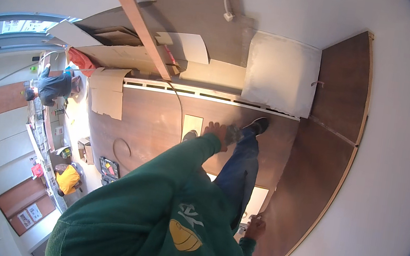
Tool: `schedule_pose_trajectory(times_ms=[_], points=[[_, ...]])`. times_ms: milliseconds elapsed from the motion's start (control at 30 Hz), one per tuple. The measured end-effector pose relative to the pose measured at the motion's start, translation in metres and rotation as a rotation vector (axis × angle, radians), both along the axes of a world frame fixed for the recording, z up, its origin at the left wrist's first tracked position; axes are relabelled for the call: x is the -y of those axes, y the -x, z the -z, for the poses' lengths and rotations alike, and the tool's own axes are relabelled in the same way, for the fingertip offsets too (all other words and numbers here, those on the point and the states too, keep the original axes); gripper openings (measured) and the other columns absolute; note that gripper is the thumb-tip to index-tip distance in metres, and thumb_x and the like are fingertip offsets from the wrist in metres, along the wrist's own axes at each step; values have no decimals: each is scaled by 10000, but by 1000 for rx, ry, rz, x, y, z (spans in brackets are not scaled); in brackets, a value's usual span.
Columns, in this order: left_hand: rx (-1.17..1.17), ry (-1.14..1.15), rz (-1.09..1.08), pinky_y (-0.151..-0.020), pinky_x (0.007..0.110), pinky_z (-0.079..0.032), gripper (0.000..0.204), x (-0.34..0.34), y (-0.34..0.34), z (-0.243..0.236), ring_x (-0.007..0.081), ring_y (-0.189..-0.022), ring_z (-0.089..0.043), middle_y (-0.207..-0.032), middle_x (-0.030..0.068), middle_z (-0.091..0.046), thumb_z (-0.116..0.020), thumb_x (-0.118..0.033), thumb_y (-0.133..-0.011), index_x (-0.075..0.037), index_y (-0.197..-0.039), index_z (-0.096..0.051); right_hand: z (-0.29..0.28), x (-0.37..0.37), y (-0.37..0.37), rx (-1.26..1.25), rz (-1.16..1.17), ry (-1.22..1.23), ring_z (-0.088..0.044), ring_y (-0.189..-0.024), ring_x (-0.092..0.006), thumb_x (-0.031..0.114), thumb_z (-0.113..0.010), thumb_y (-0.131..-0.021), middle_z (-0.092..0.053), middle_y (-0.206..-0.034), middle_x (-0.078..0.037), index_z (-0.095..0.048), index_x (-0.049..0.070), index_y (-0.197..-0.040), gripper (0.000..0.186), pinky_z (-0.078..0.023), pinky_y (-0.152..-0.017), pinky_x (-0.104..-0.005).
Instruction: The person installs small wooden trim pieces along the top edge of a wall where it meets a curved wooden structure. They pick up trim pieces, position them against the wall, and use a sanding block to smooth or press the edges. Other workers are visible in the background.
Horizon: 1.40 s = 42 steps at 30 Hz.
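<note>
Left hand (217, 134): fingers bent beside a grey thing (235, 134) near the shoe (259, 125); I cannot tell whether they pinch it.
Right hand (255, 228): fingers curled, grip unclear, just below the pale board (256, 200).
Pale board: right of the trouser leg (237, 170); probably light, stiff, smooth, best held by opposite edges.
Grey thing: too blurred to judge weight.

Window (14, 28): bright daylight comes in
Floor (80, 120): strong glare, almost white
Sweater (138, 192): rather dim, dark folds
Left hand (217, 133): outline slightly soft
Wood trim (367, 106): bent by lens distortion; outer rim black
</note>
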<state>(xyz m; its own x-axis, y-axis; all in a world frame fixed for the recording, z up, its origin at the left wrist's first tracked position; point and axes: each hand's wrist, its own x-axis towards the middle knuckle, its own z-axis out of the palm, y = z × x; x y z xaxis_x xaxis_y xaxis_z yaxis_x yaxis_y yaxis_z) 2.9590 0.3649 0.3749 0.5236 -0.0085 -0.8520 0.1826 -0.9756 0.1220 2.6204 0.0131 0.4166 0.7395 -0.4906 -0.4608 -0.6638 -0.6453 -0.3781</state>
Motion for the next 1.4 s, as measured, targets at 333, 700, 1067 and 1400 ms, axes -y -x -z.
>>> schedule_pose_trajectory(times_ms=[333, 700, 1067, 1400], points=[[81, -77, 40, -1003, 512, -486, 718, 69, -75, 91, 385, -1189, -573, -1216, 169, -628, -846, -427, -666, -52, -1224, -591, 4, 6, -25, -250, 402, -317, -686, -617, -203, 170, -746, -852, -704, -792, -130, -690, -30, -870, 208, -578, -577, -341], [303, -37, 8, -959, 462, -512, 612, 140, -222, 166, 325, -1173, -570, -1202, 127, -612, -864, -329, -676, -94, -1180, -609, 9, 38, -156, -295, 303, -156, -719, -793, -265, 263, -814, -811, -730, -888, -155, -672, 13, -901, 302, -574, -733, -383], [421, -21, 93, -942, 470, -478, 529, 159, -254, 208, 326, -1188, -519, -1215, 112, -587, -824, -268, -679, -142, -1152, -625, -2, 54, -243, -176, 293, -252, -703, -843, -229, 257, -798, -819, -717, -933, -127, -642, -4, -987, 347, -567, -771, -365], [325, -29, 201, -999, 458, -445, 559, 141, -255, 221, 323, -1262, -478, -1323, 130, -553, -847, -209, -685, -133, -1200, -643, -5, 3, -352, 76, 577, -727, -672, -883, -158, 139, -725, -919, -692, -1091, -131, -597, -26, -1098, 275, -555, -805, -319]])
